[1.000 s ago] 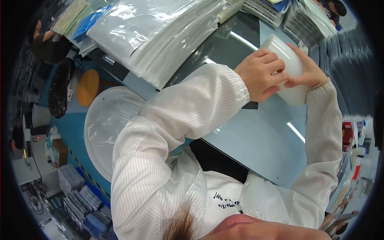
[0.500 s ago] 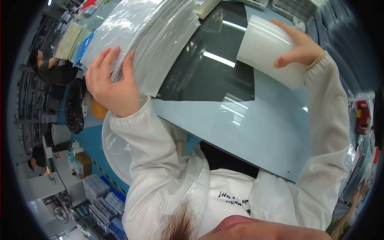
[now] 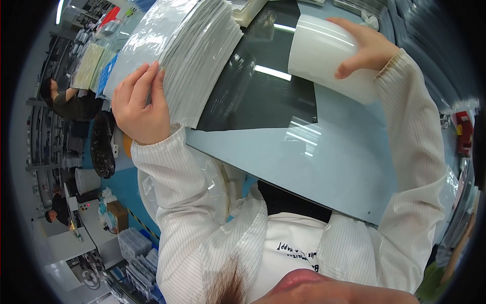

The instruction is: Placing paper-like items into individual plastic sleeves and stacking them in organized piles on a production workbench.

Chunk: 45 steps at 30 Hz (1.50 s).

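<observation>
At the near left corner of a thick stack of clear plastic bags point(image 3: 202, 66), my left hand point(image 3: 142, 104) has its thumb and fingers closed on the edge of the top bag. The fingertips press together there, and how many layers they pinch cannot be made out. My right hand point(image 3: 367, 48) grips a white, glossy, curved plastic sheet point(image 3: 321, 53), thumb on the near side and fingers over the far side. The sheet arches above the table; whether it is one layer or several is unclear. Between the hands lies a dark glossy sheet point(image 3: 258, 96).
The pale blue table point(image 3: 344, 167) has its front edge close to my body. Stacked grey plastic sheets point(image 3: 435, 55) stand at the far right. A white tub point(image 3: 147, 187) sits under my left forearm. Another person point(image 3: 76, 104) works at the far left.
My left thumb has come in closer to the fingers at the bag's edge. My right hand and the curved white sheet sit slightly further left in the picture; the whole view has shifted a little.
</observation>
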Available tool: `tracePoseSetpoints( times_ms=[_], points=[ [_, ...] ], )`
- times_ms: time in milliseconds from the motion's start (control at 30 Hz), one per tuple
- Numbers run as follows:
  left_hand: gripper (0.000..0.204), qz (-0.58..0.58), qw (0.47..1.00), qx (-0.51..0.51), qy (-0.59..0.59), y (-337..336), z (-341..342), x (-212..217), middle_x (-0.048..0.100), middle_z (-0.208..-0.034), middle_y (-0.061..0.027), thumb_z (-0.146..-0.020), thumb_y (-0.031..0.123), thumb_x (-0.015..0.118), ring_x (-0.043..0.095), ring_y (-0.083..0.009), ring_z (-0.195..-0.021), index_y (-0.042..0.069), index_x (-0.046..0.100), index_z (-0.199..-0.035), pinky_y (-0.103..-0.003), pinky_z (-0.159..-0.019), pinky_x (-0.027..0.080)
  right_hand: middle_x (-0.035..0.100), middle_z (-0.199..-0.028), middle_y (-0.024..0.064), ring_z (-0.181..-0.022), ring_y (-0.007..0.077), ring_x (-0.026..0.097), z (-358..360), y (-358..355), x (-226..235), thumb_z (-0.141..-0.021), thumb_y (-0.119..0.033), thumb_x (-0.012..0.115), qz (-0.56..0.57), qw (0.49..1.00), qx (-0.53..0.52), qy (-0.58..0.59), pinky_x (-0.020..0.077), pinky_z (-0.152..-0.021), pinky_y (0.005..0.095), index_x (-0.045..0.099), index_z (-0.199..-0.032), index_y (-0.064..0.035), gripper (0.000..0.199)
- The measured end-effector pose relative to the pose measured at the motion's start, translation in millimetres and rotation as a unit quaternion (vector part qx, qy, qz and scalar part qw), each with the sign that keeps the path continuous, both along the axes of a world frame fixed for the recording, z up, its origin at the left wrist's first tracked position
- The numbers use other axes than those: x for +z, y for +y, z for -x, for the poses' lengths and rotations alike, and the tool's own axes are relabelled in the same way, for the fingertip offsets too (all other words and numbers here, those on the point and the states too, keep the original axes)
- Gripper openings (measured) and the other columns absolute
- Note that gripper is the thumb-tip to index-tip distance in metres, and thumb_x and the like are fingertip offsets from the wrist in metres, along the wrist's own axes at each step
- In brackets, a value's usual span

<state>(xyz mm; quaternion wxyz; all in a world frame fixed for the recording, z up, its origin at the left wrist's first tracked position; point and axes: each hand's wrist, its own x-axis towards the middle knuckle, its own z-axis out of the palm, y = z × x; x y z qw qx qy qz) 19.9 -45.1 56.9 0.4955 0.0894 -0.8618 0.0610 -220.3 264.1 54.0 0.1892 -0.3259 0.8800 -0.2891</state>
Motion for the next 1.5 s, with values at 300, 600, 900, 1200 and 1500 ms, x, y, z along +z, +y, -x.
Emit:
tracePoseSetpoints(
  times_ms=[300, 600, 900, 1200, 1500],
  points=[
    [0.01, -0.046, 0.999, 0.003, 0.016, 6, 3, 4, 0.073, -0.091, -0.0048, -0.08, 0.009, 0.076, 0.068, -0.0214, -0.081, 0.009, 0.077, -0.089, -0.033, -0.073, 0.052, 0.06, -0.119, 0.0155, -0.111, 0.0347, 0.057, -2, 0, 5, -0.04, -0.026, 0.08, -0.018, 1.0, 0.008, 0.017, 0.0479, -0.097, 0.043, 0.043, -0.142, -0.0173, 0.109],
    [0.021, -0.063, 0.998, -0.02, -0.007, 19, 5, 13, 0.073, -0.093, -0.0078, -0.079, 0.016, 0.078, 0.069, -0.0261, -0.087, 0.009, 0.074, -0.098, -0.033, -0.077, 0.054, 0.06, -0.12, 0.0161, -0.111, 0.035, 0.057, -3, 1, 6, -0.038, -0.027, 0.081, -0.028, 1.0, -0.004, 0.005, 0.0486, -0.096, 0.044, 0.042, -0.142, -0.0177, 0.112],
    [0.023, -0.021, 0.998, 0.023, -0.06, 9, 6, 8, 0.073, -0.102, -0.0074, -0.081, 0.01, 0.073, 0.07, -0.025, -0.097, 0.015, 0.076, -0.103, -0.034, -0.083, 0.055, 0.06, -0.12, 0.0157, -0.11, 0.0341, 0.058, -3, -1, 9, -0.039, -0.027, 0.081, -0.031, 0.999, 0.008, 0.015, 0.0485, -0.097, 0.0425, 0.042, -0.142, -0.0159, 0.111],
    [0.02, -0.072, 0.995, 0.021, -0.061, 14, 6, 11, 0.072, -0.101, -0.0098, -0.086, 0.01, 0.068, 0.07, -0.026, -0.099, 0.013, 0.074, -0.105, -0.033, -0.082, 0.054, 0.06, -0.121, 0.0162, -0.11, 0.0333, 0.058, -2, 1, 10, -0.039, -0.028, 0.082, -0.032, 0.999, 0.013, 0.018, 0.0482, -0.097, 0.0421, 0.042, -0.143, -0.015, 0.111],
    [0.016, -0.179, 0.983, 0.012, -0.036, 19, 4, 12, 0.073, -0.097, -0.0137, -0.091, 0.011, 0.064, 0.071, -0.0267, -0.094, 0.007, 0.073, -0.103, -0.033, -0.078, 0.054, 0.061, -0.121, 0.0158, -0.111, 0.0331, 0.059, -2, 1, 11, -0.039, -0.029, 0.082, -0.037, 0.999, 0.012, 0.015, 0.0486, -0.097, 0.0416, 0.043, -0.142, -0.0139, 0.112]
  ],
)
